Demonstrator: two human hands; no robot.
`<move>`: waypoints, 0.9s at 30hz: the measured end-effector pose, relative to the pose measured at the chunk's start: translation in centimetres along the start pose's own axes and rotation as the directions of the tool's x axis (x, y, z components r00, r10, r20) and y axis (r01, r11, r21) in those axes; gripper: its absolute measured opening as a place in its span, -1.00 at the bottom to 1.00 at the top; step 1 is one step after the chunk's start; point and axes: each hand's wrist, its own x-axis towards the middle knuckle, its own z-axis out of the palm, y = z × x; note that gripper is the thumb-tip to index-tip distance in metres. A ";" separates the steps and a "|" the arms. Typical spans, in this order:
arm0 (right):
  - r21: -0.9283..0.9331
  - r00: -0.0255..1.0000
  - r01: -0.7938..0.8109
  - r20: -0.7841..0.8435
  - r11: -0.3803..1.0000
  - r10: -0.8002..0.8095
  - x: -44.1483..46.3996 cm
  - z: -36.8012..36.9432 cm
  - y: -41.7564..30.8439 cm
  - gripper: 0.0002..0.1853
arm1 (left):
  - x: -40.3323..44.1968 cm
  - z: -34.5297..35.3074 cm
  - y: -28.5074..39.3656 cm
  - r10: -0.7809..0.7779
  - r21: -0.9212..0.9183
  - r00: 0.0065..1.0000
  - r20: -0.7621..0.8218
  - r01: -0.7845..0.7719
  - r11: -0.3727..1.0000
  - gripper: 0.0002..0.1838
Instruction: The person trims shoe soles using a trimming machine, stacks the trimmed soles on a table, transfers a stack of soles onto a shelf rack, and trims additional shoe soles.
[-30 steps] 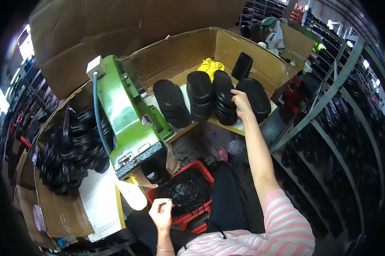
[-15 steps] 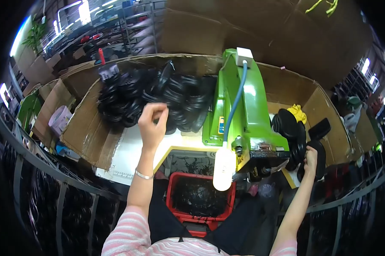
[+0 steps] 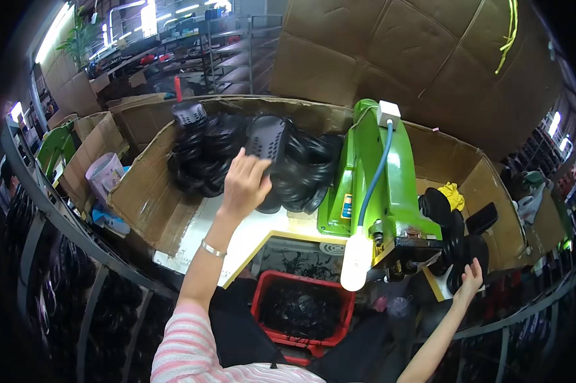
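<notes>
My left hand (image 3: 243, 186) is raised before a heap of black rubber footwear (image 3: 214, 143), with its fingers apart. Just beyond the fingers is a black shoe with a perforated upper (image 3: 267, 137); I cannot tell whether they touch it. On the right, my right hand (image 3: 470, 281) is open beside a stack of black sole-shaped pieces (image 3: 474, 250), its fingers spread and nothing visible in them. Between the hands stands a green machine (image 3: 390, 185) with a lit lamp (image 3: 357, 262) in front.
Cardboard walls (image 3: 150, 201) surround the white worktop (image 3: 205, 236). Below its cut-out front edge, a red crate (image 3: 260, 297) holds black scraps. A yellow cloth (image 3: 452, 196) lies at the right. Metal rails (image 3: 77, 239) curve along the sides.
My left hand has moved up to the footwear heap, its fingers spreading. My right hand has let go of the black sole-shaped piece and opened. The view has shifted slightly.
</notes>
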 end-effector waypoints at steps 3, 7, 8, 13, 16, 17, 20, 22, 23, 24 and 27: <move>0.070 0.985 0.171 -0.029 0.983 -0.169 -4.1 -0.2 0.9 -0.59 | -3.2 -6.3 3.2 0.063 -0.219 0.998 -0.025 -0.066 0.974 -0.59; 0.092 0.988 0.080 0.124 0.993 -0.091 -13.8 2.5 2.0 -0.76 | -8.5 -15.0 10.0 -0.363 -0.551 0.927 -0.095 0.255 0.795 -0.64; 0.123 0.959 0.010 0.279 0.992 -0.045 -16.9 3.7 2.4 -0.77 | -9.9 -16.2 11.4 -0.559 -0.706 0.828 -0.047 0.368 0.605 -0.66; 0.325 0.385 -0.880 0.916 0.348 0.118 -29.2 8.5 5.7 -0.23 | -17.1 -13.8 16.1 -0.652 -0.686 0.505 0.566 0.727 -0.032 -0.69; 0.367 0.695 -0.530 0.705 0.765 0.143 -27.8 7.5 6.4 -0.08 | -19.5 -10.6 18.6 -0.536 -0.696 0.498 0.682 0.668 -0.264 -0.69; 0.386 0.775 -0.422 0.623 0.820 0.106 -26.7 7.0 4.8 -0.07 | -19.0 -9.5 18.9 -0.499 -0.679 0.513 0.699 0.694 -0.238 -0.70; 0.389 0.903 -0.122 0.426 0.913 -0.061 -23.6 6.0 2.3 -0.09 | -15.3 -5.7 20.8 -0.394 -0.627 0.535 0.748 0.763 -0.155 -0.69; 0.349 0.928 0.026 0.339 0.937 -0.152 -22.0 6.2 0.8 -0.09 | -14.7 -2.5 21.6 -0.371 -0.625 0.572 0.732 0.780 -0.031 -0.64; 0.327 0.935 0.061 0.313 0.943 -0.169 -21.0 6.2 1.2 -0.09 | -14.4 -1.1 21.8 -0.369 -0.630 0.584 0.723 0.777 -0.004 -0.61; 0.326 0.935 0.062 0.311 0.943 -0.169 -20.3 6.4 1.5 -0.09 | -12.5 -0.8 21.9 -0.387 -0.691 0.668 0.636 0.716 0.102 -0.63; 0.357 0.933 0.074 0.304 0.931 -0.191 -19.6 7.2 1.9 -0.08 | -12.3 -0.1 21.2 -0.358 -0.710 0.763 0.539 0.640 0.294 -0.63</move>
